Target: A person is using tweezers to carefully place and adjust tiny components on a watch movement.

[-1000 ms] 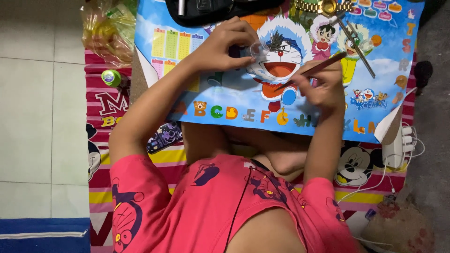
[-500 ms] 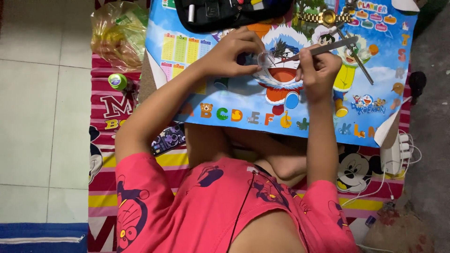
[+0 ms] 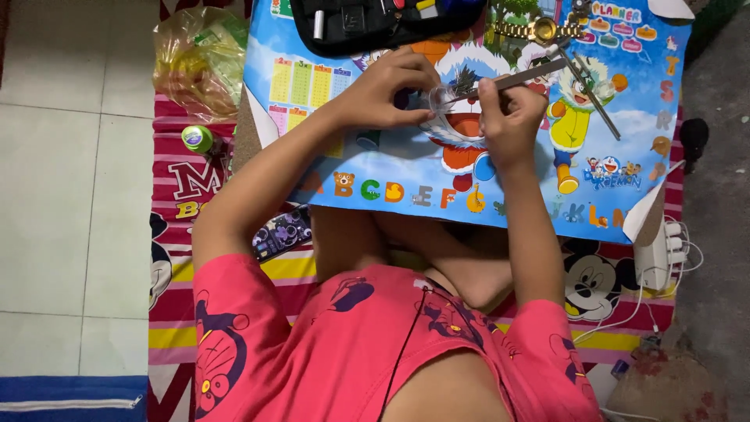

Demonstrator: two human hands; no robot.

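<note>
Small clear round part, possibly a watch crystal or case, pinched in the fingers of the left hand above the middle of a cartoon-printed poster board laid across the lap as a counter. Long flat metal tool is gripped in the closed fingers of the right hand, its tip brought against the clear part. Gold-coloured wristwatch is laid at the far edge of the board, with a second slim tool near it and an open black tool pouch at the top. Risks noted: the part is held only at its rim and could be levered out of the pinch if the tool is pressed too hard; a slip of the tip could scratch the part or jab the left fingers. The board is unsupported beyond the knees and is judged liable to tilt, so the watch and loose tools could slide to the striped mat or the tiled floor. Exact contact point cannot be told.
</note>
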